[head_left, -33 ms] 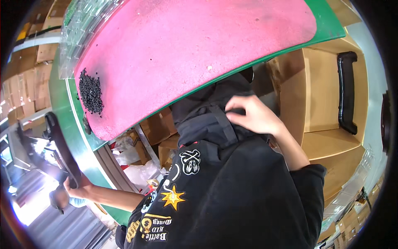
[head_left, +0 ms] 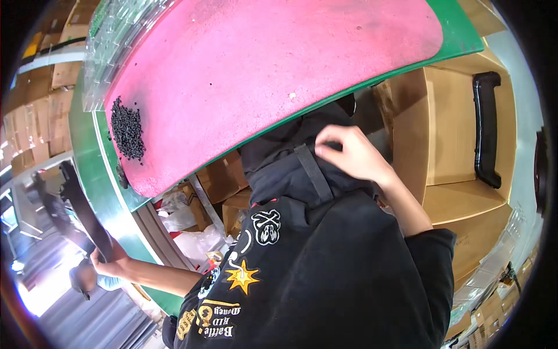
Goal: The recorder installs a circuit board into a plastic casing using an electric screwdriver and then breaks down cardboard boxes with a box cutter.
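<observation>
left hand (head_left: 110, 260): clasping black part (head_left: 87, 215), jutting above fingers
right hand (head_left: 353, 154): curled, can't tell if gripping
strap (head_left: 313, 174): near right fingertips

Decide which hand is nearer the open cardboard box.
Right. The right hand is left of the box; the left hand, holding a black part, is much farther left.

The left hand (head_left: 111, 262) hides the near end of a blurred, curved black part (head_left: 87, 215); beyond that hand, heaped black granules (head_left: 127, 131) are too small to identify. Ahead of the right hand (head_left: 356, 155), a pink mat (head_left: 261, 70) runs out of view at the top edge.
</observation>
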Tool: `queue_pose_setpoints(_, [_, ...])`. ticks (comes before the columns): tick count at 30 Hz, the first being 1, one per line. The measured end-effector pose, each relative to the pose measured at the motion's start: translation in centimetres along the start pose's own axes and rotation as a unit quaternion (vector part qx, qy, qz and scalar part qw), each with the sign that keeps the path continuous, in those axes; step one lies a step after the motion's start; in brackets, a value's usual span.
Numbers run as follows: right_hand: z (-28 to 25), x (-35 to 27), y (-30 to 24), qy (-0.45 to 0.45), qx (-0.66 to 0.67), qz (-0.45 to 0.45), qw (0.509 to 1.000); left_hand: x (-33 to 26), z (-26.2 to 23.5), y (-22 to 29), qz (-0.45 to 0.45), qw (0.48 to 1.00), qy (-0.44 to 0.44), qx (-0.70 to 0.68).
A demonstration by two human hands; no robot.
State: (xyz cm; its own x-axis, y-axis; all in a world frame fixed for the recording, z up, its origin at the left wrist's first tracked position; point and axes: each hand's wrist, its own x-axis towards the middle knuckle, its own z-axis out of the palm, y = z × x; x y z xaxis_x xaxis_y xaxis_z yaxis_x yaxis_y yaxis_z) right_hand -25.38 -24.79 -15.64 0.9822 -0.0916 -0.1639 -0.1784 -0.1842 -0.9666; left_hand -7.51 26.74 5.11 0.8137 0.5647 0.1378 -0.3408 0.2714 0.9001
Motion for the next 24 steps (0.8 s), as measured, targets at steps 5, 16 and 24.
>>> queue_pose_setpoints(5, [0.7,1.1,6.2,0.203,-0.213,-0.058,0.954,7.4,-5.0,-3.6,-0.075,0.996,0.038,0.037])
queue_pose_setpoints(16, [-8.9,-12.0,7.8,0.453,-0.253,0.025,0.854,11.5,6.9,-35.0,0.046,0.872,-0.448,0.193])
queue_pose_setpoints(24, [-7.4,-20.5,12.5,0.366,-0.207,0.335,0.843,-6.8,24.0,-46.2,0.158,0.750,-0.639,0.071])
